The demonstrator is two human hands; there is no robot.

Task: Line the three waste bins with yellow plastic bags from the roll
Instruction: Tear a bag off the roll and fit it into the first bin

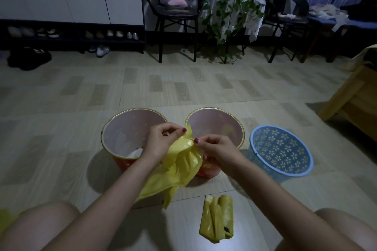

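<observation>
- Both hands pinch the top edge of a thin, crumpled yellow bag (181, 161): left hand (161, 140) and right hand (214, 146), thumbs and fingers clamped on the film, which hangs toward 6 o'clock.
- Behind the hands stand two round red bins, the left bin (122, 138) and the middle bin (226, 126); the bag hides part of both.
- A blue flower-pattern bin (281, 151) sits at 3 o'clock.
- The flattened bag roll (217, 218) lies on the floor (61, 149) at 5 o'clock.
- The left bin seems to hold white scraps.
</observation>
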